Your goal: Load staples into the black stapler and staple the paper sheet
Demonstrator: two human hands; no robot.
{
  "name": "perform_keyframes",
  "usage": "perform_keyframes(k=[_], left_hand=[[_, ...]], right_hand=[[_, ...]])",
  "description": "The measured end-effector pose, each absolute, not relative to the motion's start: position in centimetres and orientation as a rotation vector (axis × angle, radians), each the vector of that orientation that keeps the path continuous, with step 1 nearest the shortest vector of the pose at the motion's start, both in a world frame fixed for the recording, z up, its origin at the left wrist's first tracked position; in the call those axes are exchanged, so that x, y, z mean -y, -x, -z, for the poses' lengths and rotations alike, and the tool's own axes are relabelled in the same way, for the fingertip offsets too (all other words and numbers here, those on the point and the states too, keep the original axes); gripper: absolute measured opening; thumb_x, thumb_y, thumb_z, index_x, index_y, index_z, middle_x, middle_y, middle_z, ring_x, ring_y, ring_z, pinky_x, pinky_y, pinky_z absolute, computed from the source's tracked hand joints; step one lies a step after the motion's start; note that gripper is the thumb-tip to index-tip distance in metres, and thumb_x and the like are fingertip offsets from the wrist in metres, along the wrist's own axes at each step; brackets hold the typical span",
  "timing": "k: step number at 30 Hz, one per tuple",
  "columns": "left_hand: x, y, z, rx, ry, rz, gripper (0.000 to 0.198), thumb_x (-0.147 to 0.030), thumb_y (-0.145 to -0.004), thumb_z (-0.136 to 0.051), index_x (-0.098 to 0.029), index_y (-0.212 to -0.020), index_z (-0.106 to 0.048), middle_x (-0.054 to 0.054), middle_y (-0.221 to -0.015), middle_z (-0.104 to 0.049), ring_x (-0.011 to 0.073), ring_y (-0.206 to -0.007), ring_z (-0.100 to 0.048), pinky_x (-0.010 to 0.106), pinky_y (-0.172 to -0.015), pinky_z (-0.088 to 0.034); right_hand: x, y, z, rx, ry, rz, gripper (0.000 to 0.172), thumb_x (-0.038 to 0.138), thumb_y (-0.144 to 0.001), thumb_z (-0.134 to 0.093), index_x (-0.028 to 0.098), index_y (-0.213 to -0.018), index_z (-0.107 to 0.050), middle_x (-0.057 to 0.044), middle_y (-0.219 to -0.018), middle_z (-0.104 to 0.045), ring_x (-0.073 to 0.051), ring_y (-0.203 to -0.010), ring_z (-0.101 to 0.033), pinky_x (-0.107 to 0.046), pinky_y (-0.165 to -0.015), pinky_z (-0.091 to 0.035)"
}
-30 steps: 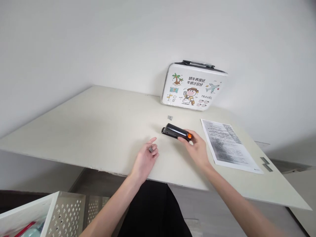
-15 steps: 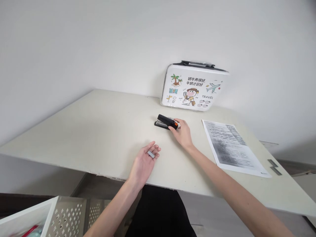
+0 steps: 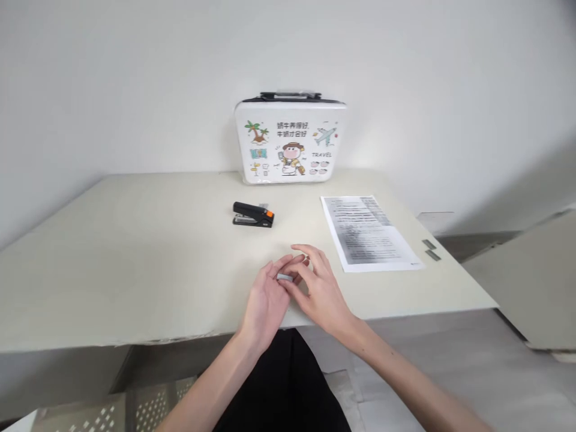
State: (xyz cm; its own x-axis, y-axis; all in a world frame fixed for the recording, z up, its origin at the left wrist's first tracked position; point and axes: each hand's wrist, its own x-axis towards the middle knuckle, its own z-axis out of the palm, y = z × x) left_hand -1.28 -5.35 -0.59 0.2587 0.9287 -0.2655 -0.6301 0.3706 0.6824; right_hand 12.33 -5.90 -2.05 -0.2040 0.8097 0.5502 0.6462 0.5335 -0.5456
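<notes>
My left hand [image 3: 270, 303] is turned palm up above the table's front part, its fingers slightly curled under a small grey strip of staples [image 3: 284, 277]. From the right, my right hand [image 3: 321, 294] reaches over it, with thumb and fingertips closed onto the strip; part of the strip is hidden by them. Beyond both hands, a black stapler [image 3: 252, 215] with an orange patch lies on the table, touched by neither hand. Its upper arm is raised a little at the left end.
A white case [image 3: 291, 141] with cartoon prints stands against the wall at the back. To the right lies a printed sheet [image 3: 366, 231]. Two more grey strips [image 3: 432, 255] rest near the right edge of the table [image 3: 148, 258].
My right hand has let go of the stapler and come back to the strip in my left hand. The view has turned right, so the case and stapler appear further left.
</notes>
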Motion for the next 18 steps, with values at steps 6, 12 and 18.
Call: perform_keyframes(k=[6,12,18], left_hand=[[3.9,1.5,-0.3,-0.870,-0.946,-1.074,0.043,-0.054,-0.096,-0.066,-0.016,-0.115,-0.074,0.015,-0.127,-0.072,0.0333,-0.125,-0.064,0.046,-0.108,-0.049],[2.6,5.2,0.8,-1.137,-1.278,-1.129,0.041,-0.058,-0.096,-0.067,-0.019,-0.103,-0.074,0.010,-0.110,-0.073,0.0275,-0.106,-0.067,0.041,-0.099,-0.052],[2.9,5.6,1.3,-1.218,-1.422,-1.057,0.036,-0.056,-0.097,-0.065,-0.021,-0.103,-0.072,0.008,-0.102,-0.073,0.0257,-0.097,-0.067,0.039,-0.097,-0.050]], right_hand=[[4.9,-24.4,1.3,1.744,1.391,-0.028,0.020,0.041,-0.104,-0.059,0.027,-0.107,-0.072,-0.011,-0.141,-0.060,-0.031,-0.132,-0.056,-0.054,-0.109,-0.049],[1.9,-39.1,4.5,1.526,1.762,0.210,0.037,0.052,-0.102,-0.054,0.021,-0.100,-0.074,-0.017,-0.133,-0.063,-0.035,-0.125,-0.057,-0.057,-0.109,-0.043],[0.6,-41.1,6.0,1.450,2.032,0.220,0.033,0.047,-0.095,-0.059,0.018,-0.100,-0.074,-0.019,-0.135,-0.062,-0.038,-0.123,-0.056,-0.057,-0.105,-0.042]])
